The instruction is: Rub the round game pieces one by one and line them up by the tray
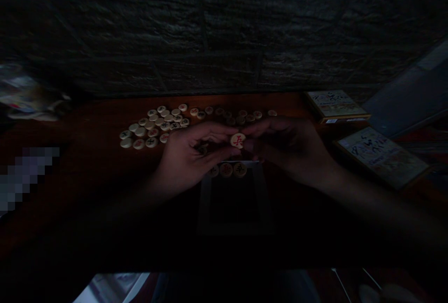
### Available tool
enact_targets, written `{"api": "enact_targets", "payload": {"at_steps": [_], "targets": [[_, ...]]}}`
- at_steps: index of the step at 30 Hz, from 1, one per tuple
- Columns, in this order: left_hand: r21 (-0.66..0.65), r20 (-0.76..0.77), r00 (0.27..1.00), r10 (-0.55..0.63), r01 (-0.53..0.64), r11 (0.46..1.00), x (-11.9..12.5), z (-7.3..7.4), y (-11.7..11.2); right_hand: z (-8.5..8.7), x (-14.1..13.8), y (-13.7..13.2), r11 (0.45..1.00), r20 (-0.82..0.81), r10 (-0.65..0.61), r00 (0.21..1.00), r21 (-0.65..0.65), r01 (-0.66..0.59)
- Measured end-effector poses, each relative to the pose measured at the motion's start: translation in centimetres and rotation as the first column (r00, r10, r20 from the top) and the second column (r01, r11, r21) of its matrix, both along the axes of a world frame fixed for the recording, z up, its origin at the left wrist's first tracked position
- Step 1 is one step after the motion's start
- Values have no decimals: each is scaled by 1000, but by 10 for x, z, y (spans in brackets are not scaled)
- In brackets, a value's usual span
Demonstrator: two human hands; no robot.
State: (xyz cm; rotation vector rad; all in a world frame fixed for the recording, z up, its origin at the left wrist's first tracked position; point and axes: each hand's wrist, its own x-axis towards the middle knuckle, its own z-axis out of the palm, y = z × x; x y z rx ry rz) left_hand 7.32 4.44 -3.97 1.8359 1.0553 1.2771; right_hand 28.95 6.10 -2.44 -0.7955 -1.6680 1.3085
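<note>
Head view: a red-marked xiangqi piece point(238, 140) is pinched between the nearly closed fingertips of the left hand point(189, 156) and the right hand point(289, 151), above the table point(87, 128). Such a disc should handle light, stiff and smooth; its rim offers the surest hold.

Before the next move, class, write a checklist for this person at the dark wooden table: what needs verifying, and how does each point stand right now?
1. Round cream disc with a red character held between left hand and right hand: ok.
2. Red character readable: cannot tell, too dim and soft.
3. Light over the dark reddish wooden table: not ok, very dim.
4. Heap of round cream pieces apart from the hands: ok.
5. Three round pieces at the top edge of the pale rectangular frame: ok, in view.
6. Anything under the left hand's palm: cannot tell, shadowed.
</note>
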Motion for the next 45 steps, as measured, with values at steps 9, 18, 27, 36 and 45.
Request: {"api": "enact_targets", "payload": {"at_steps": [9, 18, 27, 36, 45], "targets": [[54, -72, 996, 55, -52, 997, -3, 0, -1, 1, 0, -2, 999, 19, -13, 1000, 30, 13], [-79, 85, 995, -48, 55, 995, 1, 6, 0, 0, 1, -2, 999, 14, -36, 999, 34, 36], [-240, 187, 981, -42, 88, 967, 1, 6, -1, -2, 1, -2, 997, 9, -53, 999, 57, 53], [-340, 311, 939, -145, 253, 906, 1, 6, 2, -1, 0, -4, 986, -10, -132, 991, 96, 132], [-362, 397, 905, -152, 307, 880, 2, 5, 3, -8, 1, -10, 922, 76, -95, 993, 382, 59]]}}
